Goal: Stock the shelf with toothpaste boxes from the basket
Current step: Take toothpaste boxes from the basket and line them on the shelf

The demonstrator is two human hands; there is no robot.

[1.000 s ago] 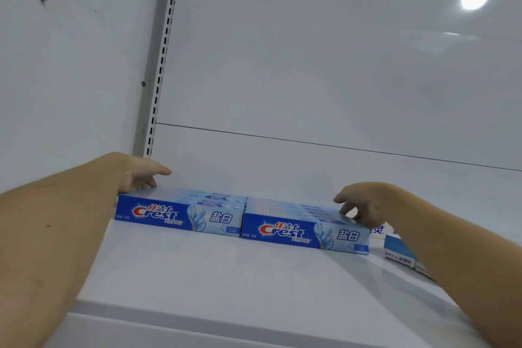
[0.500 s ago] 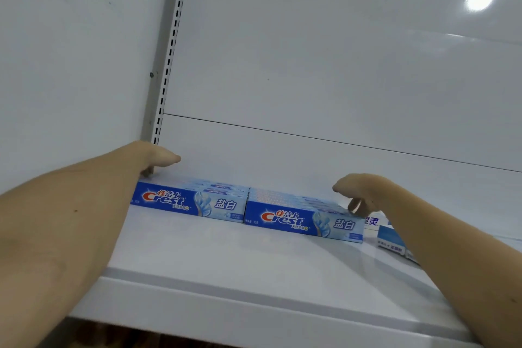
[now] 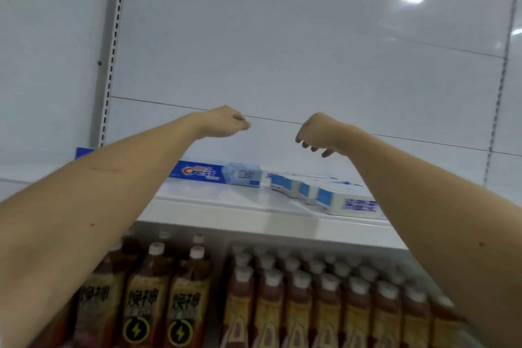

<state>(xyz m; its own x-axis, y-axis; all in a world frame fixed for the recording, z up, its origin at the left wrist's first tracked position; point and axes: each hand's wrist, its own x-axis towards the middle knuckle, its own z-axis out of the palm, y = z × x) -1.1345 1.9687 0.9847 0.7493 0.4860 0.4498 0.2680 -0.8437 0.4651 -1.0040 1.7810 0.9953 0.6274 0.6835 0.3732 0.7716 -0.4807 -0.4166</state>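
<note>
Both arms reach up at mid-frame, clear of the white shelf (image 3: 226, 206). The left hand (image 3: 223, 123) and the right hand (image 3: 317, 131) hang with fingers loosely curled, holding nothing, well above the goods. A blue Crest toothpaste box (image 3: 216, 174) lies on the shelf at centre, with pale boxes (image 3: 324, 195) to its right. Capped brown bottles (image 3: 282, 299) fill the lower frame.

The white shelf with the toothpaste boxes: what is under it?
Under the white shelf stand rows of brown drink bottles with white caps. The forearms cover the bottles at both sides, and the frame cuts off their lower parts.
</note>
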